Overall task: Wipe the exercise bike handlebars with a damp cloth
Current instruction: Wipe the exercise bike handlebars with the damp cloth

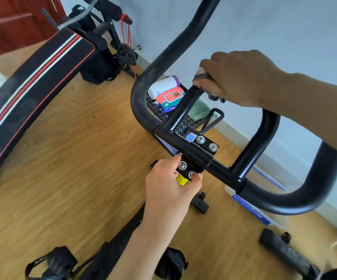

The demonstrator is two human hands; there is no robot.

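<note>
The left hand [169,184], low in the middle of the frame, pinches the bolted clamp bracket [196,156] between thumb and curled fingers. Up and to the right, the right hand [238,77] grips a checked cloth [201,76], wrapped over the top of the inner loop of the handlebars [266,134]. At far left, a striped padded bench [32,83] rests on the wooden floor [82,158]. Mid-frame, a tray [187,121] behind the bars holds a white bottle [161,85], a wipes pack [170,97] and a green rag [199,112].

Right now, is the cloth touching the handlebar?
Touching. Head view: the right hand grips the checkered cloth wrapped over the top of the handlebar inner loop, with no gap between them.
</note>
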